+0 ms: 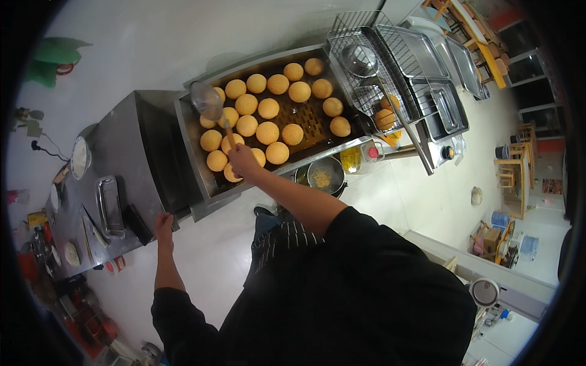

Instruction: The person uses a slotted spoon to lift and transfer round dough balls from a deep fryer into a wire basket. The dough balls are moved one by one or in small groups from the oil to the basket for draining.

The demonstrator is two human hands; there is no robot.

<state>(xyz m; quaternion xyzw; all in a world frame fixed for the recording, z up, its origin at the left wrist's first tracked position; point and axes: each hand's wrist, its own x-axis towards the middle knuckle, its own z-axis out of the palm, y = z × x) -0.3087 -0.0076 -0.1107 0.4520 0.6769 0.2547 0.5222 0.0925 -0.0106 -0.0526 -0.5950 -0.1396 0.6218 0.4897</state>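
Right hand (243,160) is out over the rectangular steel fryer vat (194,152), fist clenched round the handle of a long metal skimmer ladle (209,104), whose round bowl hangs tilted above the far left corner of the oil. Floating all across that vat, a crowd of round golden-brown fried dough balls (267,132), packed close, several touching, the nearest ones right under the knuckles. Left hand (163,226) is down at the near edge of the grey steel worktop (125,152) beside the fryer, fingers curled over the rim, gripping it. On that worktop, a long steel tray (110,207) lies near the hand. To the right of the vat, a wire draining rack (372,73) holds two more balls, and a steel bowl of crumbs (325,175) sits just below the vat.
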